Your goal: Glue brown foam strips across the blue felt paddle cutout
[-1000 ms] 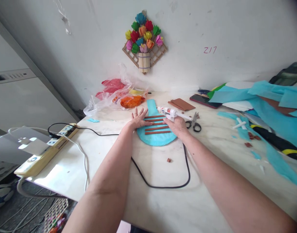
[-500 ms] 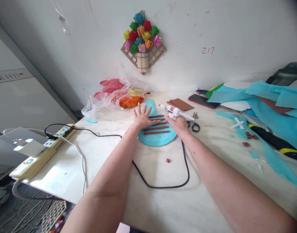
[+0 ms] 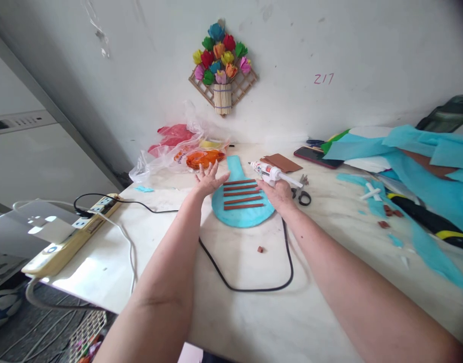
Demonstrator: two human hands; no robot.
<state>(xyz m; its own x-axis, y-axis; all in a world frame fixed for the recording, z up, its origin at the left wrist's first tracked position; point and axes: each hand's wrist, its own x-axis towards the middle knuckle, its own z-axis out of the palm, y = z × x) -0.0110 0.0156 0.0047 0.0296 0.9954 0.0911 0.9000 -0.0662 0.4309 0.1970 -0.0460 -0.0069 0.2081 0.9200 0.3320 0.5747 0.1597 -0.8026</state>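
Note:
A light-blue round shape with a narrow neck (image 3: pixel 241 218) lies flat on the table, and several brown strips (image 3: pixel 243 200) run across its round part. My left hand (image 3: pixel 210 181) is open with spread fingers at the upper left edge of the blue shape; whether it touches the surface I cannot tell. My right hand (image 3: pixel 278 196) is closed around a white hot glue gun (image 3: pixel 271 173) at the right edge of the shape, with the nozzle pointing left. The hand hides the gun's handle.
Scissors (image 3: pixel 304 198) and a brown sheet (image 3: pixel 282 162) lie by the glue gun. A black cord (image 3: pixel 250 290) loops in front. Plastic bags (image 3: pixel 167 151) are at the back left, a power strip (image 3: pixel 76 239) at left, and blue scraps (image 3: pixel 416 176) and a phone (image 3: pixel 318 157) at right.
My left hand has come off the brown strips and moved left, uncovering them. My right hand with the hot glue gun has stayed about where it was.

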